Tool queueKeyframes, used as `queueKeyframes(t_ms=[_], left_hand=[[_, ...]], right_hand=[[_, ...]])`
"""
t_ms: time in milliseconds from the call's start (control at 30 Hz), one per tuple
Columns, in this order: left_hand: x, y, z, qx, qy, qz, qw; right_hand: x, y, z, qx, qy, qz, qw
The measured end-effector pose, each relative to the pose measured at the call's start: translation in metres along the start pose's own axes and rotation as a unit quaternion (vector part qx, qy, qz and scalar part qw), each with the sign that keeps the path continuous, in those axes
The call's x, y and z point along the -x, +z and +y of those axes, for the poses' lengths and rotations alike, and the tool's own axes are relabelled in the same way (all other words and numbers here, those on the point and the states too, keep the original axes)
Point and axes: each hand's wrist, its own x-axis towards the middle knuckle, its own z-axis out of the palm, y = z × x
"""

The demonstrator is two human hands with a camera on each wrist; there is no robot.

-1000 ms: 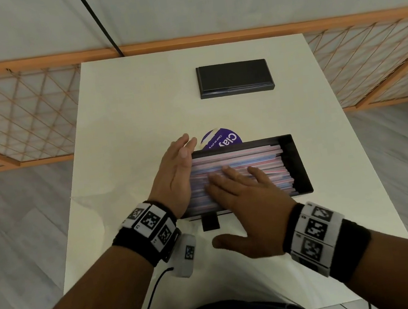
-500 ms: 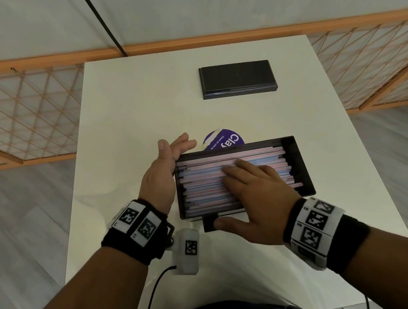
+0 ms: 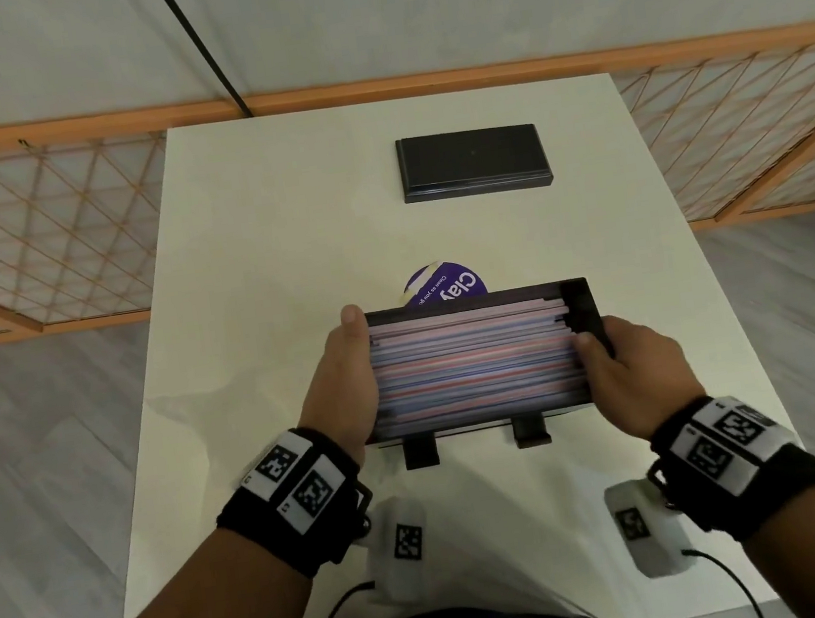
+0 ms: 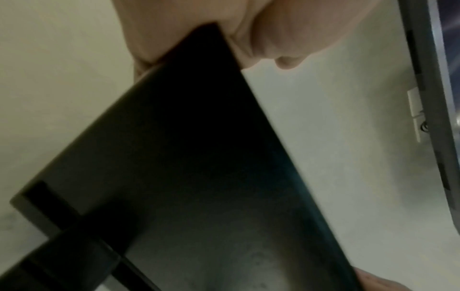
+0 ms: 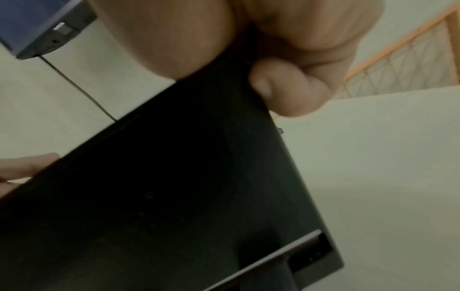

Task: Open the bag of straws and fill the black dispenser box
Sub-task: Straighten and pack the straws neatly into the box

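Dispenser box (image 3: 582, 304) was up off the table (image 3: 243, 257), held between both your hands, open top facing you, packed with pink and blue straws (image 3: 475, 367) lying lengthwise. Your left hand (image 3: 340, 387) gripped the box's left end: thumb along the top edge, fingers wrapped under the bottom. In the left wrist view the black underside (image 4: 199, 157) ran away from your palm. Two black tabs stuck out of the near wall, between your wrists. Your right hand (image 3: 634, 372) clamped the right end, thumb over the rim onto the straw tips, fingers curled beneath. A purple round label (image 3: 449, 285) lay just past your fingertips, partly hidden behind the box. The black lid (image 3: 471, 160) sat flat well beyond both hands.
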Motion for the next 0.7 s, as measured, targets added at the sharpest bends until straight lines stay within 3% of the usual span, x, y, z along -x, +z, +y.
queueKeyframes(t_ms=[133, 233, 367, 467, 533, 633, 700], left_hand=[[-0.028, -0.007, 0.000, -0.021, 0.003, 0.042, 0.999], [-0.019, -0.005, 0.028, 0.014, 0.032, 0.013, 0.999], [-0.002, 0.002, 0.062, 0.075, 0.087, -0.024, 0.993], [-0.008, -0.006, 0.060, 0.093, 0.056, 0.009, 0.994], [-0.010, -0.008, 0.061, 0.084, 0.052, -0.002, 0.995], [-0.007, -0.009, 0.061, 0.044, 0.043, 0.009, 0.998], [-0.012, -0.010, 0.054, 0.018, 0.037, 0.015, 0.999]], right_hand=[[-0.011, -0.016, -0.021, -0.015, -0.036, 0.053, 0.998], [-0.015, -0.066, -0.043, 0.015, -0.094, 0.132, 0.987], [-0.005, -0.109, -0.084, 0.057, -0.259, 0.271, 0.925], [-0.004, -0.095, -0.096, 0.099, -0.349, 0.253, 0.897], [-0.019, -0.086, -0.086, 0.079, -0.303, 0.249, 0.917], [-0.030, -0.072, -0.066, 0.050, -0.185, 0.168, 0.967], [-0.034, -0.056, -0.057, 0.025, -0.148, 0.136, 0.979]])
